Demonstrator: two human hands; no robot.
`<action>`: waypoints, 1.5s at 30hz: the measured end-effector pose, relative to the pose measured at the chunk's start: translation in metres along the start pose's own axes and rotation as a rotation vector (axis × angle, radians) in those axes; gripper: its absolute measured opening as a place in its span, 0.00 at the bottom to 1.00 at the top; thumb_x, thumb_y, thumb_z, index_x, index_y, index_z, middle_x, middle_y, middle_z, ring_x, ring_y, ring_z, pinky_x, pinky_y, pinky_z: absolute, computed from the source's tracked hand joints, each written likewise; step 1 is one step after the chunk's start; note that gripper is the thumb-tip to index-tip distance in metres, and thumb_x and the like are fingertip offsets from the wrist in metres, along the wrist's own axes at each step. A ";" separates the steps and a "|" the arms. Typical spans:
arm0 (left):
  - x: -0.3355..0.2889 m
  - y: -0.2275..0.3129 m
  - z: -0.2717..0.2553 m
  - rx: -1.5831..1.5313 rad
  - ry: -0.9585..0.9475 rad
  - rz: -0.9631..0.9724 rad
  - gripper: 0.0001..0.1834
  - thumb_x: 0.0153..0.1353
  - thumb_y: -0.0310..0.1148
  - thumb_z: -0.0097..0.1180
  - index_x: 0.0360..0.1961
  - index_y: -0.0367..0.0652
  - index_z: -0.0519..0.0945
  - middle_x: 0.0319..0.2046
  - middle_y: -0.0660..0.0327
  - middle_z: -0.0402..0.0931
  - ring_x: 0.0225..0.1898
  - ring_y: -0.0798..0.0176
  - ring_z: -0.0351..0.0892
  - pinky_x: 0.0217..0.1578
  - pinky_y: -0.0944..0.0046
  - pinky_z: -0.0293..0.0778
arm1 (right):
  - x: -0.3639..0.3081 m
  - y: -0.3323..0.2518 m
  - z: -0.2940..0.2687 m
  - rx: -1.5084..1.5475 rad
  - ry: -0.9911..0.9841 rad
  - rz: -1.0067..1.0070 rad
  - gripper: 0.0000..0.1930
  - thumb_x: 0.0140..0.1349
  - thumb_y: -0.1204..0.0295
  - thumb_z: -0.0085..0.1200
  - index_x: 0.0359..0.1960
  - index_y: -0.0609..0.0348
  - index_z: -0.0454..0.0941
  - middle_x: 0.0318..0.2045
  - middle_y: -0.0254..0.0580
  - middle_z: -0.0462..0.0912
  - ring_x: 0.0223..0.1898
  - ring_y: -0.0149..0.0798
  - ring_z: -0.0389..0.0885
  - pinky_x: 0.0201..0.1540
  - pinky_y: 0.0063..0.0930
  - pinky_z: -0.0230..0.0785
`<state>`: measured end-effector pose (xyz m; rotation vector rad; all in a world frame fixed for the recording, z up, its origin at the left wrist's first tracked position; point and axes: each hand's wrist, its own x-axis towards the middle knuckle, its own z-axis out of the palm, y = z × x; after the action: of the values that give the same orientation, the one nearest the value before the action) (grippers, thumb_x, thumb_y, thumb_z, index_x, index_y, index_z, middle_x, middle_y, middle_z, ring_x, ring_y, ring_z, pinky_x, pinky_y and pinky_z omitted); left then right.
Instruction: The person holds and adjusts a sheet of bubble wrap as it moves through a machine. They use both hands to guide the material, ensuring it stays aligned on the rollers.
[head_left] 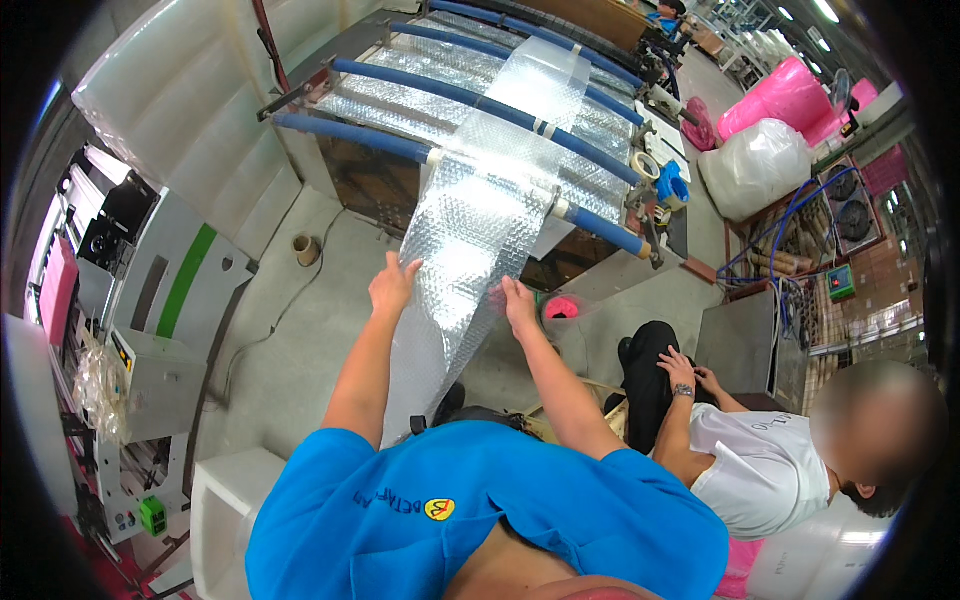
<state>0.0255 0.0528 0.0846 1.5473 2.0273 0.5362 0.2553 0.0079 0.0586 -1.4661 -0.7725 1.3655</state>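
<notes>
A long strip of silvery, clear bubble wrap (465,230) comes down over blue rollers (490,105) and hangs toward my body. My left hand (393,285) pinches its left edge, fingers closed on the film. On the opposite edge, my right hand (518,305) grips the film between thumb and fingers, a little lower down. Between my hands the strip is stretched flat, and below them it narrows and folds toward my waist. The fingertips behind the film are partly hidden.
A person in a white shirt (750,455) sits close on my right. Tape rolls (645,165) lie at the machine's right end. Large pink (775,100) and white wrapped rolls (757,168) stand beyond. A cardboard tube (306,249) and a cable are on the floor at left.
</notes>
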 end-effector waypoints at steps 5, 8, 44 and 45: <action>0.002 -0.055 -0.001 -0.212 -0.334 -0.011 0.44 0.31 0.59 0.58 0.42 0.34 0.64 0.28 0.48 0.73 0.35 0.51 0.73 0.39 0.58 0.66 | -0.033 0.029 0.017 0.312 -0.039 0.104 0.10 0.54 0.66 0.47 0.33 0.58 0.68 0.29 0.37 0.74 0.29 0.31 0.74 0.32 0.26 0.68; -0.014 -0.089 0.010 -0.291 -0.547 -0.018 0.49 0.26 0.58 0.62 0.43 0.28 0.63 0.32 0.47 0.72 0.38 0.54 0.72 0.41 0.61 0.66 | -0.054 0.076 0.019 0.118 -0.138 0.148 0.11 0.52 0.66 0.49 0.33 0.59 0.69 0.30 0.38 0.74 0.29 0.32 0.74 0.33 0.26 0.68; -0.173 -0.162 -0.060 -0.207 0.081 -0.096 0.21 0.49 0.51 0.45 0.32 0.43 0.71 0.30 0.51 0.73 0.34 0.49 0.71 0.33 0.56 0.66 | -0.239 0.088 0.070 -0.112 0.007 0.075 0.13 0.52 0.59 0.48 0.24 0.57 0.71 0.17 0.30 0.71 0.17 0.22 0.66 0.19 0.16 0.60; -0.175 -0.162 -0.061 -0.249 0.104 -0.080 0.22 0.49 0.52 0.45 0.31 0.43 0.71 0.30 0.52 0.73 0.33 0.49 0.71 0.32 0.56 0.65 | -0.242 0.083 0.072 -0.102 -0.001 0.079 0.13 0.52 0.58 0.48 0.24 0.57 0.71 0.17 0.30 0.71 0.17 0.22 0.66 0.19 0.16 0.60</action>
<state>-0.0985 -0.1587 0.0645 1.3102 2.0012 0.8184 0.1302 -0.2260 0.0773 -1.5899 -0.8028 1.4033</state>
